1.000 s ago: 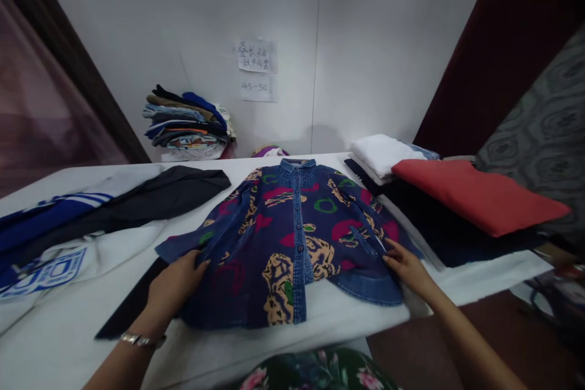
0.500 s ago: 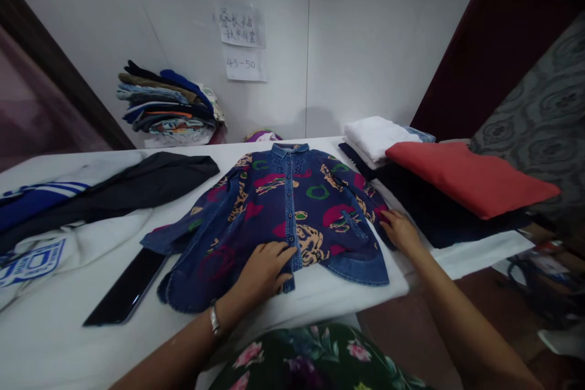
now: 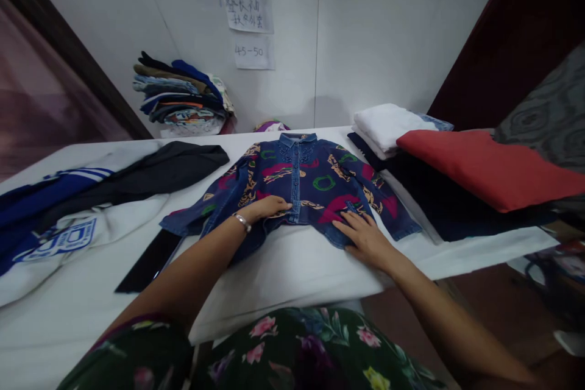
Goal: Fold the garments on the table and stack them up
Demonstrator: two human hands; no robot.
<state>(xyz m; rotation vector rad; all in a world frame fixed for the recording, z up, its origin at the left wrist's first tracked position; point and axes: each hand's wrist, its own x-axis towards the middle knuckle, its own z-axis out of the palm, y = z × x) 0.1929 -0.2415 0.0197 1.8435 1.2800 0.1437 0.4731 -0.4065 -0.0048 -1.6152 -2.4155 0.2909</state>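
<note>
A dark blue denim shirt point(image 3: 297, 173) with a colourful print lies front up, its collar toward the wall and its sleeves spread to both sides. My left hand point(image 3: 269, 207) is closed on the shirt's lower front, beside the button placket, with the fingertips partly hidden. On the lower right of the shirt front, my right hand point(image 3: 365, 237) lies with fingers stretched and apart. The lower edge looks drawn up or folded, and the white table cover point(image 3: 292, 262) shows below it. A black flat board point(image 3: 148, 261) sits partly under the left sleeve.
At the left lie loose garments, among them a dark one point(image 3: 173, 173) and a white one with a blue print point(image 3: 82, 237). A stack of folded clothes point(image 3: 183, 97) stands against the wall. Folded white point(image 3: 390, 128) and red clothes point(image 3: 493, 164) are piled at the right.
My left hand has moved up and closed on the shirt's lower front, whose hem now sits farther from me. My right hand has moved left from the sleeve onto the shirt's lower right front.
</note>
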